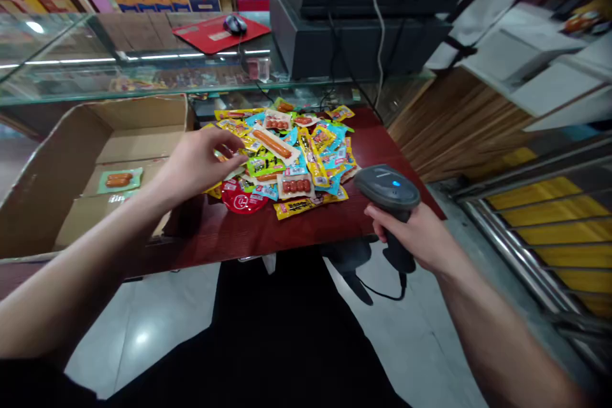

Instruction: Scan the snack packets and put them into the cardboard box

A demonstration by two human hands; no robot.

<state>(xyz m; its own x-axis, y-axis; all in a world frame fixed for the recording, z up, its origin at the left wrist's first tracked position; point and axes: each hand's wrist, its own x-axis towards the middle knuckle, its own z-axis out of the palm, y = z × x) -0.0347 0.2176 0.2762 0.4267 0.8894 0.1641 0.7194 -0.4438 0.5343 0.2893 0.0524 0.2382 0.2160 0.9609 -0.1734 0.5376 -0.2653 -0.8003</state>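
Note:
At the left side of a pile of wrapped snack sausages (272,143), my left hand (205,156) hangs with its fingers curved and apart, nothing visibly gripped. Packets partly show between its thumb and fingers; whether it touches them I cannot tell. My right hand (415,233) is wrapped round the handle of a dark barcode scanner (388,190), its blue light lit, right of the pile. A single sausage packet (119,180) lies inside an open cardboard box (143,143) on the left. A round red packet (243,197) sits at the pile's front edge.
The pile lies on a dark red wooden table (220,236). Behind it stands a glass counter (157,83) with a mouse (234,25) on a red mat (210,41) and dark machines (354,44) with cables. A metal rack (507,255) stands at the right.

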